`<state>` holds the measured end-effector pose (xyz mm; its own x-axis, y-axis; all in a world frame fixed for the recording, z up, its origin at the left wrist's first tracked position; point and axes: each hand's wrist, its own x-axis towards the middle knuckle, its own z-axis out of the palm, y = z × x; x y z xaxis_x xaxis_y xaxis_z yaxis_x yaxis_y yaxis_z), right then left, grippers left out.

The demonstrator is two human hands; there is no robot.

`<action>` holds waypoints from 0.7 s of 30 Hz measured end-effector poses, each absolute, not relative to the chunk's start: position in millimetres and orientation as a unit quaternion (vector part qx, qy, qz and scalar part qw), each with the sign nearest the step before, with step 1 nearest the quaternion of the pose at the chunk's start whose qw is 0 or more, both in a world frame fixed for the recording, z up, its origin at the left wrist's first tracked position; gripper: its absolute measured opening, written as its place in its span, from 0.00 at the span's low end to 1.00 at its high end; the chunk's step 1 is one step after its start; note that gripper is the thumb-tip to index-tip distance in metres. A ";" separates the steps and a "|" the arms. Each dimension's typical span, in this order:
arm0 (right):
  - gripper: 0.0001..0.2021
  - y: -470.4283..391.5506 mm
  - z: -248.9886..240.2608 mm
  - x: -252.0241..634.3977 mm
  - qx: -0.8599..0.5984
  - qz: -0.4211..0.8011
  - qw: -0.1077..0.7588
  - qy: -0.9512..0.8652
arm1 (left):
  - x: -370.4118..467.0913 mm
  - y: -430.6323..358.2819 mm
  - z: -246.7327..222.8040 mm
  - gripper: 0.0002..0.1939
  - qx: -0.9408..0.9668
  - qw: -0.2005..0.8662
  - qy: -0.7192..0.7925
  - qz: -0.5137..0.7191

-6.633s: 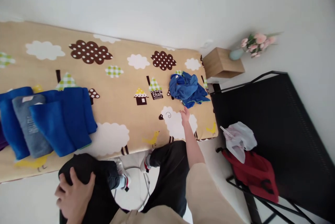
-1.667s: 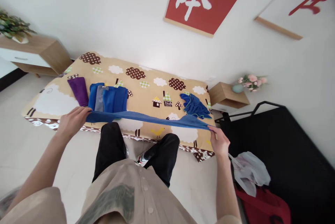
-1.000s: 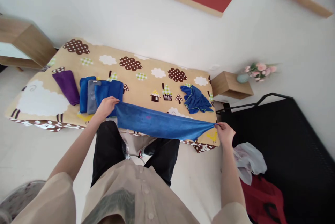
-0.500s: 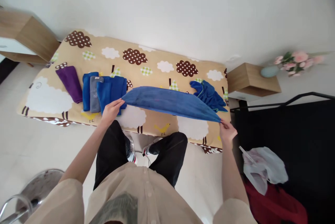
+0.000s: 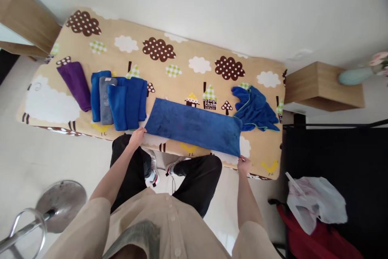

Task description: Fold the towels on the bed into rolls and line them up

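"So, where do we stand?"

"Partway, by our reading. Folded: one purple cloth (image 5: 75, 85), just left of the rest; one grey cloth (image 5: 106, 105), set among the blue folded cloths (image 5: 132, 103). The blues overlap. We count at least three, perhaps four; edges too merged to settle it."

"And the piece in hand?"

"One blue strip (image 5: 194, 125), spread long and flat on the patterned bed cover (image 5: 178, 89), directly before us, between the folded group and one crumpled blue heap (image 5: 259, 109). Layers in the strip: we can't tell."

"Grip?"

"Two hands, both engaged. Our left hand (image 5: 138, 137) pinches the strip's near left corner; our right hand (image 5: 244, 165) pinches the near right one. Nothing else seen in either."

"What's left, then?"

"Judging by how things lie, our strip is laid out flat but not made as compact as the folded pieces. The heap lies loose and rumpled, with neither hand on it. Whether it is one cloth or several, we cannot say."
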<state>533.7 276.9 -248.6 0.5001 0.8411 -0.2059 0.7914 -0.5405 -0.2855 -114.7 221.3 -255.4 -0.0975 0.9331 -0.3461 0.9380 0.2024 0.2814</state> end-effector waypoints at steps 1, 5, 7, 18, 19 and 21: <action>0.16 274.4 -249.6 535.7 -0.866 0.172 0.067 -0.464 | -117.8 219.0 -254.5 0.21 0.635 0.230 0.738 -0.015; 0.16 264.1 -251.2 534.1 -0.874 0.213 0.039 -0.435 | -115.9 210.0 -249.1 0.18 0.661 0.240 0.709 -0.050; 0.14 261.7 -251.1 531.1 -0.881 0.223 0.025 -0.416 | -107.1 210.6 -247.2 0.14 0.675 0.240 0.695 -0.060; 0.29 313.9 -232.2 351.1 -0.792 0.137 0.151 -0.576 | 4.9 275.8 -291.4 0.19 0.603 0.191 0.769 0.092; 0.29 317.2 -234.9 313.1 -0.752 0.156 0.156 -0.621 | 12.3 276.3 -301.6 0.20 0.587 0.187 0.781 0.098; 0.29 321.3 -247.3 243.8 -0.673 0.213 0.135 -0.696 | 19.1 274.1 -322.7 0.20 0.572 0.182 0.794 0.097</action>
<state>243.8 321.3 -247.3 -0.0588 0.9933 -0.0992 0.8780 0.0042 -0.4787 19.1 274.1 -322.7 -0.2798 0.9436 -0.1770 0.8729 0.3268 0.3623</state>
